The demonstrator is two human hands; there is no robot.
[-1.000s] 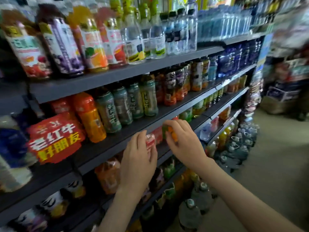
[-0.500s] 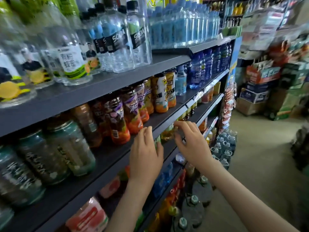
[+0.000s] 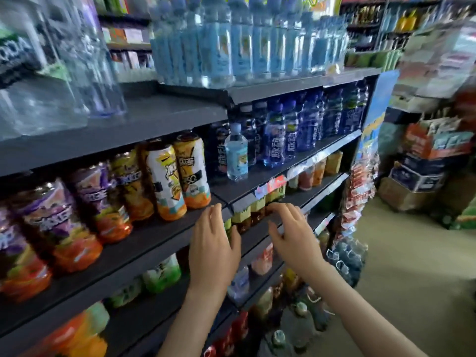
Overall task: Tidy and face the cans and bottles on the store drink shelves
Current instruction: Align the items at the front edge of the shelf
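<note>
Dark shelves (image 3: pixel 154 235) hold rows of drinks. Orange and purple juice bottles (image 3: pixel 164 179) stand on the middle shelf at left. To their right stands one light blue water bottle (image 3: pixel 236 153) in front of dark blue bottles (image 3: pixel 288 132). My left hand (image 3: pixel 213 248) hovers at the shelf's front edge with fingers straight and holds nothing. My right hand (image 3: pixel 293 235) reaches, fingers relaxed, toward small brown bottles with yellow-green labels (image 3: pixel 247 217) on the shelf below. Whether it touches them is unclear.
Pale blue water bottles (image 3: pixel 244 42) fill the top shelf, and large clear bottles (image 3: pixel 85 60) stand at top left. Big water jugs (image 3: pixel 304 320) stand on the floor by the shelf's foot. Snack packs (image 3: pixel 360 186) hang at the shelf's end. Stacked cartons (image 3: pixel 422 166) line the aisle's right side.
The view has shifted right along the shelves; the tea and juice rows slid left and the blue bottles came into view. Both hands moved right with it and hold nothing.
</note>
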